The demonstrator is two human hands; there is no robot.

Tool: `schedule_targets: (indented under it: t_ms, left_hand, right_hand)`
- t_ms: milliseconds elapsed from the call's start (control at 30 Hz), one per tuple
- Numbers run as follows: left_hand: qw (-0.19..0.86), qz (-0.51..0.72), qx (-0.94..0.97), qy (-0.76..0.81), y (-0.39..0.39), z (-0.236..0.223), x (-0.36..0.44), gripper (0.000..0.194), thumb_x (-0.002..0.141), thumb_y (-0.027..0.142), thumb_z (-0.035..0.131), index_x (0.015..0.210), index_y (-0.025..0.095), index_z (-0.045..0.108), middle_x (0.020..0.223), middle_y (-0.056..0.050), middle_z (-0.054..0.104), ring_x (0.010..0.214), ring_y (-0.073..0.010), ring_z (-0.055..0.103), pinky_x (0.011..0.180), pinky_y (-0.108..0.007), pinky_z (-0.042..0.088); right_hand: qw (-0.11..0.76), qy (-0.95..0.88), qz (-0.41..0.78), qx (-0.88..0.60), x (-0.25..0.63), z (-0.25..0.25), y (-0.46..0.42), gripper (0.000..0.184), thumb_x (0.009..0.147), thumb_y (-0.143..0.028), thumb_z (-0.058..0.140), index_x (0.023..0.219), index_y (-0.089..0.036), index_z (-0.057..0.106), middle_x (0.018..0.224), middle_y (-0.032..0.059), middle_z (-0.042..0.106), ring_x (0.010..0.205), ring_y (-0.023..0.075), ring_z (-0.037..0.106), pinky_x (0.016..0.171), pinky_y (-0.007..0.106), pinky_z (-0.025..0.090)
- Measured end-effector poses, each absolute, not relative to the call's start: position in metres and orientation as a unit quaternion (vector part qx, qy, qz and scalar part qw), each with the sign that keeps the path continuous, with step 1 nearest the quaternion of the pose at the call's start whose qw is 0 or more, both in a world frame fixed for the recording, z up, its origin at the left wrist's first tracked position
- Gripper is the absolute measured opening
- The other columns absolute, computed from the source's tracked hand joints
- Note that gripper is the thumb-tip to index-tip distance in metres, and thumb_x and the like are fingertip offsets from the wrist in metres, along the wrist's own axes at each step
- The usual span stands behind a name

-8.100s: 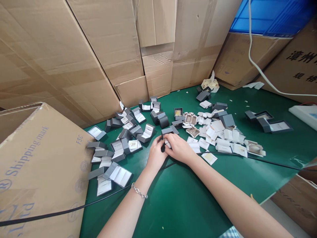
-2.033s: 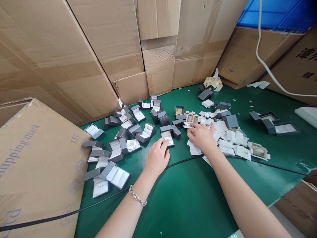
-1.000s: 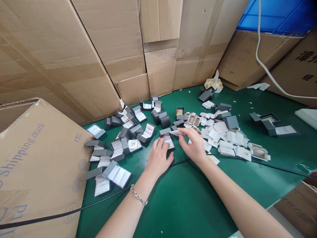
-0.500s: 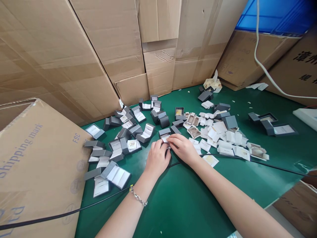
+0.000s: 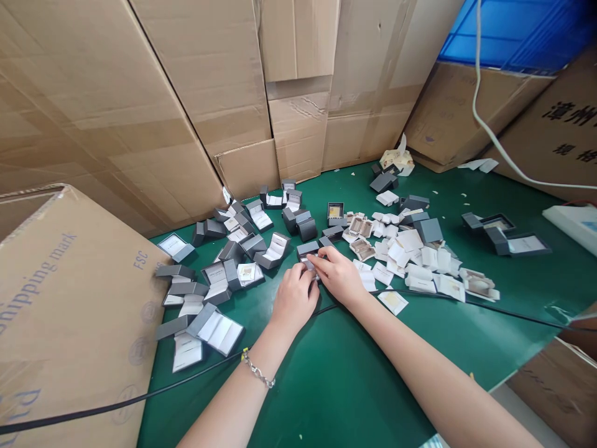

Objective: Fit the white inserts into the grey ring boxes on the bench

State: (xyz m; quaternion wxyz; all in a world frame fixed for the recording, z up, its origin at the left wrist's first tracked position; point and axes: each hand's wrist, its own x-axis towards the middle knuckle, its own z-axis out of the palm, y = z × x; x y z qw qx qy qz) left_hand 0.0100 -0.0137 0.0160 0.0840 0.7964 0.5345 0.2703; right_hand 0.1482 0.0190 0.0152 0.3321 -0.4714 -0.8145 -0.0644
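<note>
In the middle of the green table, both hands meet at a small dark grey jewelry box (image 5: 308, 248) whose lid stands raised. My left hand (image 5: 293, 295) is closed round its near side, fingers curled. My right hand (image 5: 341, 277) reaches in from the right, fingertips together at the white insert inside the box. The lower part of the box is mostly covered by my fingers. Left of the hands lie several opened grey boxes (image 5: 273, 251) with white linings. White card inserts (image 5: 410, 241) are heaped to the right.
Tall cardboard cartons (image 5: 196, 81) line the back, and another carton (image 5: 79, 298) stands at left. A black cable (image 5: 186, 376) crosses the table beneath my forearms. More grey boxes (image 5: 527, 244) lie far right, near a white object (image 5: 571, 225). A tissue pack (image 5: 396, 160) sits at the back.
My right fingers have shifted slightly over the insert, while my left hand keeps its place at the box. The whole view has moved a little.
</note>
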Motion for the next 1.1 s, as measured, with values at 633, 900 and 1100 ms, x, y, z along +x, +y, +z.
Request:
schedule_targets:
  t_ms: [633,900,1100]
  left_hand:
    - [0.074,0.275,0.797,0.532,-0.0114,0.011,0.0088,0.015,0.082,0.018,0.049,0.091,0.017,0.06,0.099,-0.008,0.055,0.089,-0.0205,0.054,0.079,-0.035,0.051]
    - [0.083,0.277,0.796,0.532,-0.0122,0.0135,0.0093,0.015,0.082,0.018,0.048,0.091,0.017,0.06,0.098,-0.008,0.055,0.088,-0.0203,0.054,0.079,-0.035,0.05]
    - [0.086,0.28,0.796,0.529,-0.0117,0.0137,0.0086,0.014,0.083,0.018,0.047,0.088,0.017,0.061,0.096,-0.008,0.055,0.087,-0.0195,0.054,0.079,-0.034,0.05]
  right_hand:
    - [0.33,-0.813,-0.175,-0.447,0.1552,0.0107,0.0228,0.024,0.086,-0.009,0.043,0.096,-0.019,0.063,0.086,0.0025,0.066,0.074,0.0117,0.055,0.074,0.03,0.03]
    - [0.295,-0.821,-0.179,-0.454,0.1518,0.0139,0.0197,0.025,0.088,-0.014,0.042,0.104,-0.02,0.061,0.086,0.0033,0.066,0.073,0.0128,0.054,0.075,0.031,0.027]
    - [0.25,-0.819,-0.183,-0.483,0.1471,0.0138,0.0177,0.029,0.089,-0.017,0.039,0.108,-0.02,0.061,0.059,-0.0005,0.058,0.056,0.0121,0.049,0.074,0.032,0.024]
